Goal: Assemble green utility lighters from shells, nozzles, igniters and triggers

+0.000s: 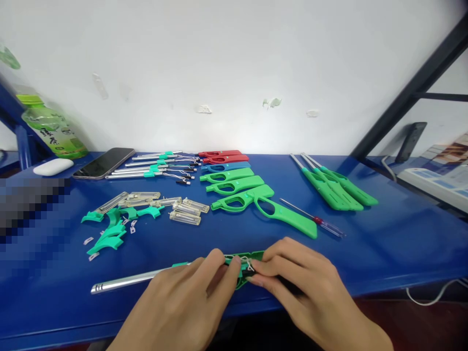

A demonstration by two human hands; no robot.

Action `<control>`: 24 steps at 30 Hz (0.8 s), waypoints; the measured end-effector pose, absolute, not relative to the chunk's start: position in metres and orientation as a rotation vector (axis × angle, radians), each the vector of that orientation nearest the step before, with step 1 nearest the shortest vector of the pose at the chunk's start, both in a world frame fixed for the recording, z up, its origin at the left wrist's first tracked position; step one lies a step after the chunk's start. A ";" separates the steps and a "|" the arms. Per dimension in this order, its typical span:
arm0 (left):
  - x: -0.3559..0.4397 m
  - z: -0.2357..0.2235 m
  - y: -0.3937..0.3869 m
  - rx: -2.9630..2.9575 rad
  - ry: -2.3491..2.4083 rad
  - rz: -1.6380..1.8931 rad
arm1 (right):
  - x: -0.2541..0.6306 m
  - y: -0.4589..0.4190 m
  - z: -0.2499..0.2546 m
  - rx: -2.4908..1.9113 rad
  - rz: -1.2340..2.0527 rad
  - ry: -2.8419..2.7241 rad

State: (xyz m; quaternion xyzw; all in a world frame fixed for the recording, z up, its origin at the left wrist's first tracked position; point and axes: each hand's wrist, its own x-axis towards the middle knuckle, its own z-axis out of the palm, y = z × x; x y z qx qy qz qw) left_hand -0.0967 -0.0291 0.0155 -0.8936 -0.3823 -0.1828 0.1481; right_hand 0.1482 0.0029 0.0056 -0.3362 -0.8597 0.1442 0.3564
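Observation:
Near the table's front edge lies an opened green gas lighter, its long metal tube pointing left. My left hand is closed on the lighter's middle, with thumb and forefinger at the inner parts. My right hand pinches at a small black part inside the shell, beside a thin white wire. Both hands' fingers hide much of the shell's inside. Beyond them lie several green handle shells and a screwdriver with a clear handle.
Clear fuel tanks, teal triggers and small white clips lie left. Metal tubes with wires and red shells are behind. Closed green lighters rest right. A phone and bottle stand back left.

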 end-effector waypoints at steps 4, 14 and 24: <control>-0.100 0.013 -0.030 -2.589 -1.095 -0.511 | 0.151 0.001 0.006 -0.859 0.361 -2.253; -0.098 0.013 -0.032 -2.517 -1.125 -0.507 | 0.155 -0.002 0.009 -0.855 0.325 -2.310; -0.099 0.015 -0.032 -2.479 -0.993 -0.406 | 0.145 0.000 0.008 -0.961 0.333 -2.227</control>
